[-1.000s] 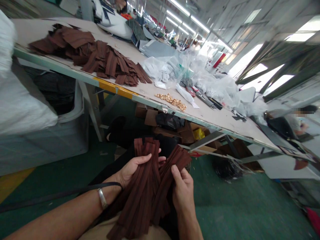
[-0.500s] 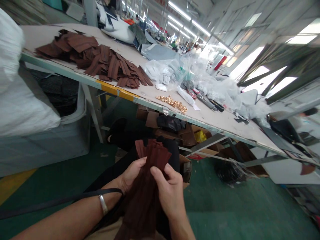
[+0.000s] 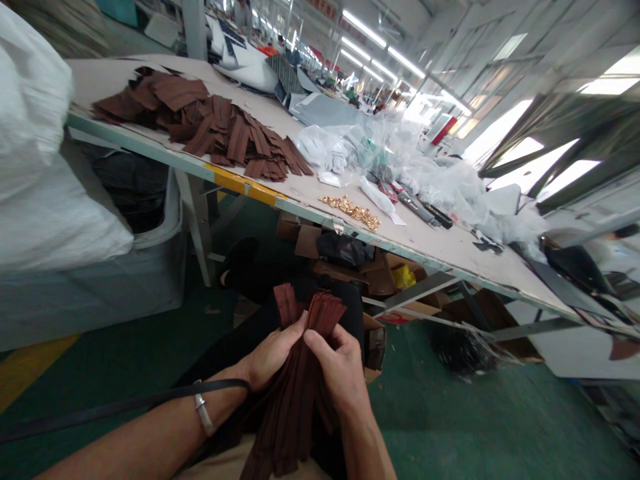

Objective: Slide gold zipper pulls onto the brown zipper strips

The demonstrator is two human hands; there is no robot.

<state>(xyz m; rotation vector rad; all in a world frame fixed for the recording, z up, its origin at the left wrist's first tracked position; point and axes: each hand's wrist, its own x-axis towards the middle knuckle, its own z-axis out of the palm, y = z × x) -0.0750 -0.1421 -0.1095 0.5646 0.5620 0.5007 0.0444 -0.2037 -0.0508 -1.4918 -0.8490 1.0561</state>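
Note:
A bundle of brown zipper strips [image 3: 293, 407] hangs over my lap, its upper ends fanned out above my fingers. My left hand [image 3: 273, 350] is closed on the left side of the bundle, thumb laid across the strips. One short group of ends [image 3: 286, 303] sticks up apart at the left. Gripping the right side, my right hand [image 3: 337, 367] pinches the bundle near its top with the thumb in front. Both thumbs are close together at the middle. Small gold metal pieces [image 3: 353, 212], like zipper sliders, lie near the table edge ahead.
A heap of brown strips [image 3: 200, 127] covers the left of the table [image 3: 295, 190]. Crumpled clear plastic bags [image 3: 400, 153] and a dark-handled tool [image 3: 420, 208] lie to the right. A grey bin [image 3: 150, 280] with a white sack [image 3: 60, 193] stands at left; cardboard boxes [image 3: 385, 280] sit underneath.
My left hand has moved up and right, its thumb now across the strips beside the right thumb. The bundle's top ends have spread into separate groups, and the view has shifted slightly.

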